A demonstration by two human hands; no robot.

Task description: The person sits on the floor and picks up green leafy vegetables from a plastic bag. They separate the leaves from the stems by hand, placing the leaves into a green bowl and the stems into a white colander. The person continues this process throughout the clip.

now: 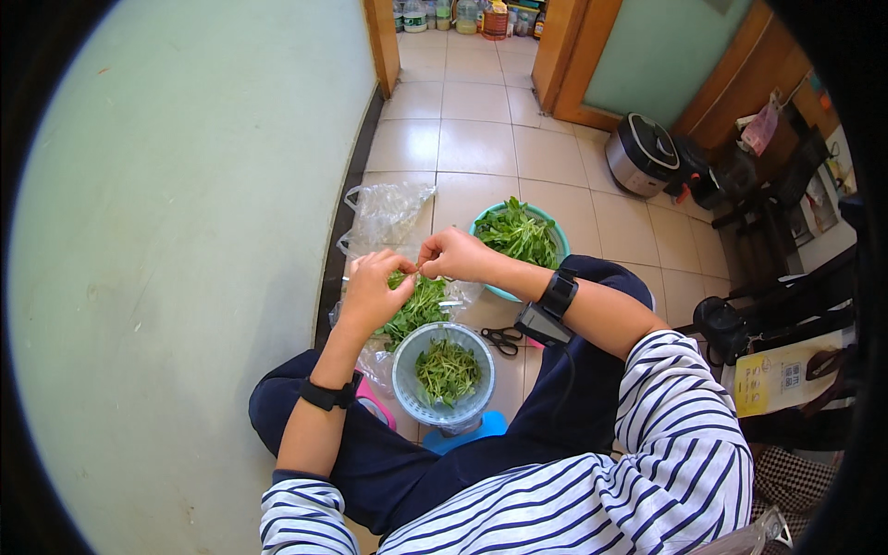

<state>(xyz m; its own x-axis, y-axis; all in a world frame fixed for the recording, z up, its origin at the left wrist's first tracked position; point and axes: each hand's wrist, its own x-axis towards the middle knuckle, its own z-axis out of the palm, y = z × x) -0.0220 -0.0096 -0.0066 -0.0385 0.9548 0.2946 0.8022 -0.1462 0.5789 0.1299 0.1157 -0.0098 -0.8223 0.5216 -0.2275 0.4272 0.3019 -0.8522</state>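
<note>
My left hand [378,288] and my right hand [454,253] meet fingertip to fingertip, pinching a thin green stem [417,271] mostly hidden by the fingers. Beneath them, a heap of leafy greens [420,310] lies on a clear plastic bag [385,215] spread over the floor. Closer to me stands a pale, perforated plastic basket [406,395], with loose leaves and stems [447,371] at its bottom. Beyond my right forearm, a turquoise colander [563,243] holds more leafy greens [517,232]; my arm covers part of it.
Black-handled scissors [504,340] lie on the tiles right of the basket. A pale green wall [194,243] borders the left side. An electric cooker [642,156] stands farther off at right, near a doorway with several bottles [466,17] beyond. Dark chairs [770,329] line the right.
</note>
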